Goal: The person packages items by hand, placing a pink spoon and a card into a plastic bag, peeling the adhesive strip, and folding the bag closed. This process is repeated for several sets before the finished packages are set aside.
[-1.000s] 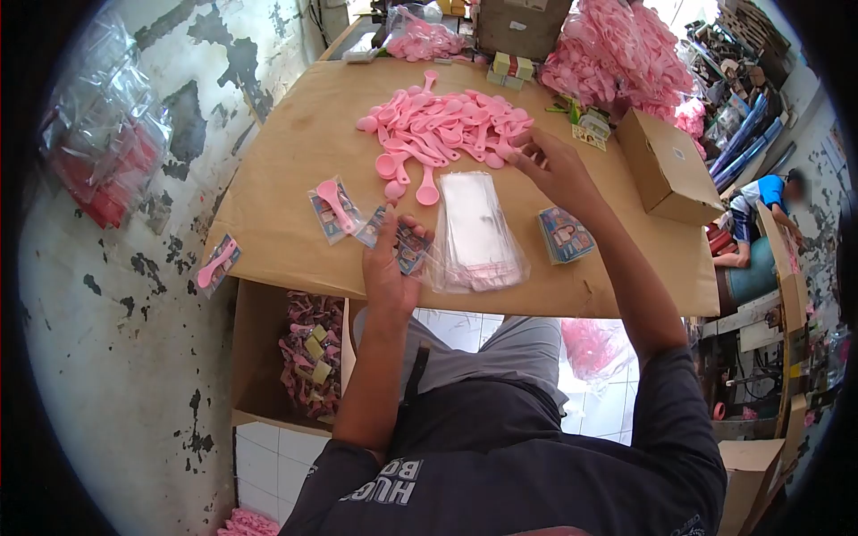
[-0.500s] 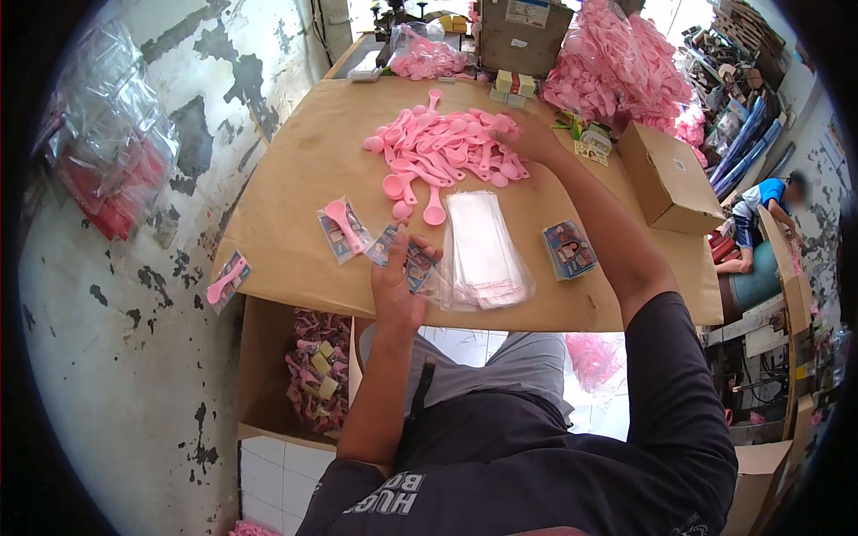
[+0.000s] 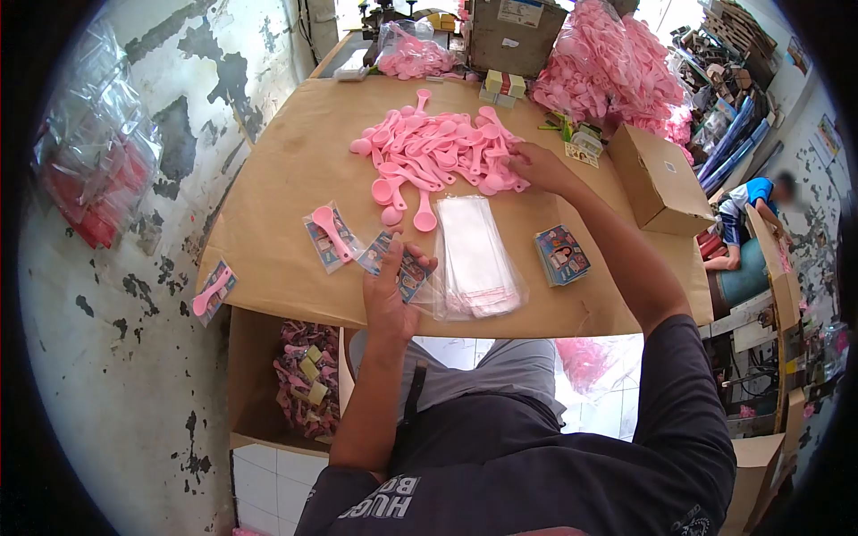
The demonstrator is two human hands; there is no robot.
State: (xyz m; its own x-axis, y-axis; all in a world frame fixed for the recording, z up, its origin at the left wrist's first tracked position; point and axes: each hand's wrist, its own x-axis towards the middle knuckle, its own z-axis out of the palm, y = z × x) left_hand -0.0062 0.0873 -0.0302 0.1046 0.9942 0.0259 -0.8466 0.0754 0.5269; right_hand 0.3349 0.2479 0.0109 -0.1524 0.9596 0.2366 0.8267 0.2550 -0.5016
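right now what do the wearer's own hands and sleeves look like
The left hand and right hand are bare, with no gloves or watch showing. The dark sleeves are short and belong to a dark shirt with pale block lettering.

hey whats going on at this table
The person's left hand holds at least one printed card, while the right hand is at the edge of a heap of pink spoons; whether it grips one is unclear. Two more spoons lie with cards further left. Clear bags lie stacked in front, with stacked cards to their right.
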